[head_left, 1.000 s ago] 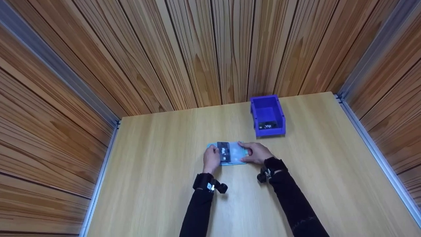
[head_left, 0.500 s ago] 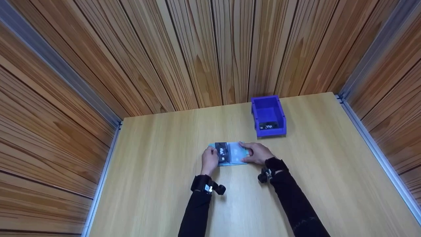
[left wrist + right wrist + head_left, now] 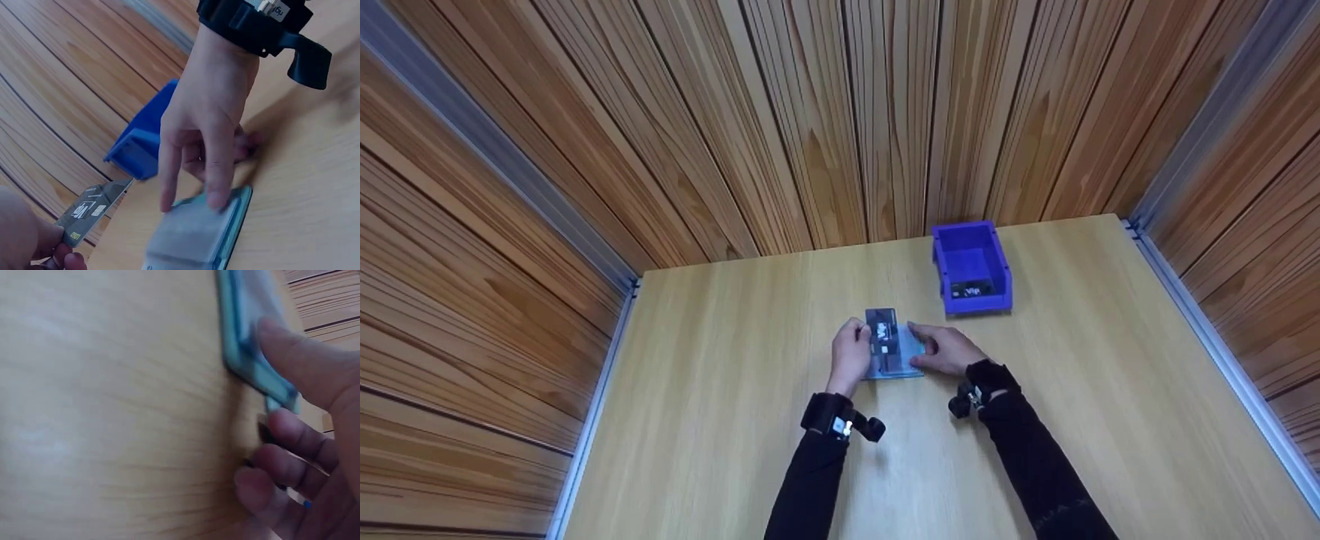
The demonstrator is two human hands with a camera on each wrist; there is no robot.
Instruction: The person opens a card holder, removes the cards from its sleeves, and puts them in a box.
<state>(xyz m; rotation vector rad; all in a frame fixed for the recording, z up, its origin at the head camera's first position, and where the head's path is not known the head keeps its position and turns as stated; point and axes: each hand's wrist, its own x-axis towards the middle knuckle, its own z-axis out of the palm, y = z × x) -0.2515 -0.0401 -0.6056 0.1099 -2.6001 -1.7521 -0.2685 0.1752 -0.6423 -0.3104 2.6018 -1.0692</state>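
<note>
left grip (image 3: pixel 850 352): curled, pinching | right grip (image 3: pixel 949 349): thumb (image 3: pixel 301 360), forefinger (image 3: pixel 169 177) extended; other fingers (image 3: pixel 289 467) bent | forearms (image 3: pixel 1039 461) converge

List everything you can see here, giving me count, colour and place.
Table: 1, light wood, across the lower view
Wall panels: 3 sides, brown wood, around the table
Metal rails: 4, grey, wall corners and table sides
Bin: 1, blue-purple, toward the table's far edge
Cards: 2, black, one in the left hand, one in the bin
Card holder: 1, light blue, pinched by the right hand
Hands: 2, bare, mid-table
Wrist cameras: 2, black, strapped on
Sleeves: 2, black, both forearms
</note>
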